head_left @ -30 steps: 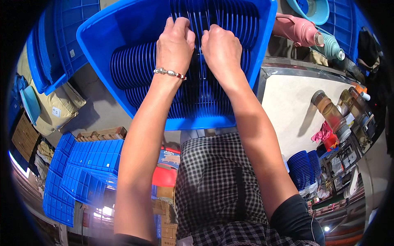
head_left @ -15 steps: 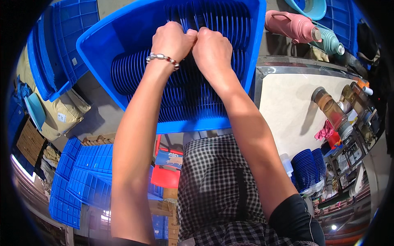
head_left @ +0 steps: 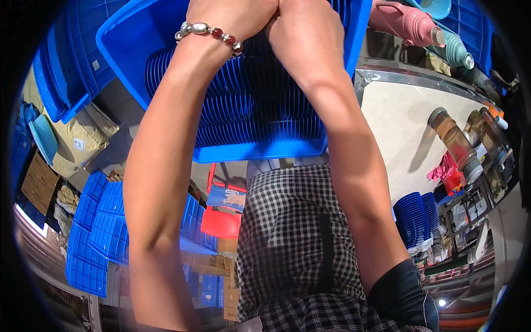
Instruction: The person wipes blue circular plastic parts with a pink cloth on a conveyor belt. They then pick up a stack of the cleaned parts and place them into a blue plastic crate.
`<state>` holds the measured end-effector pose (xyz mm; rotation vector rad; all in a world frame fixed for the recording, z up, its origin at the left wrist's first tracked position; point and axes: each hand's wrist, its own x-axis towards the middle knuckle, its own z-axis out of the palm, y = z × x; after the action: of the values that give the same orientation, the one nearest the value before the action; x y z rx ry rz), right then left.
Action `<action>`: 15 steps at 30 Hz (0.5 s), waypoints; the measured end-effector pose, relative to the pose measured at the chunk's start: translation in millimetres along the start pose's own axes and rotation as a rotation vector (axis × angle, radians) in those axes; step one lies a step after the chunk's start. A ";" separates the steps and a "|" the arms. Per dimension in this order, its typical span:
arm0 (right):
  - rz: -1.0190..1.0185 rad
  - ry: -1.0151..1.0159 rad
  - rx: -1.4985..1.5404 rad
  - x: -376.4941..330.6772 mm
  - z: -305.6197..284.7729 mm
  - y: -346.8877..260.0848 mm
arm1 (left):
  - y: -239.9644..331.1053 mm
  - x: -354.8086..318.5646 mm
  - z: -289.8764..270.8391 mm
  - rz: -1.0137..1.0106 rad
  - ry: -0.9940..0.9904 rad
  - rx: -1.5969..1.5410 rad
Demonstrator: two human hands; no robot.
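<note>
Nearest you, your checked apron filled six o'clock. Beyond it, both forearms ran up to twelve o'clock, where your left hand and right hand met over the rows of blue plates standing on edge in the blue crate. Their fingers ran off the top edge, so I cannot tell their grip. You seemed to be sorting the stack; lifting a batch would need a firm two-handed squeeze. Compared with a second ago, your hands had moved farther up and closer together.
</note>
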<state>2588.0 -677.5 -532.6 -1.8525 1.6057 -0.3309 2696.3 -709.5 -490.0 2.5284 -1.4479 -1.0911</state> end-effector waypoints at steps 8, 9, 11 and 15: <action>-0.066 0.031 -0.183 -57.5 -12.8 -14.8 | -31.0 -52.2 10.4 0.295 0.168 0.059; -0.090 0.084 -0.148 -66.8 -13.9 -19.6 | -31.4 -63.5 9.3 0.274 0.181 -0.016; -0.148 0.183 -0.115 -79.9 -8.8 -25.3 | -42.4 -80.6 10.7 0.403 0.310 -0.034; -0.185 0.273 -0.015 -102.6 12.3 -28.5 | -56.7 -108.2 16.0 0.253 0.332 -0.179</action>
<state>2595.4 -575.3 -501.3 -2.0423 1.6158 -0.6808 2694.5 -589.6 -461.8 2.1986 -1.4531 -0.6884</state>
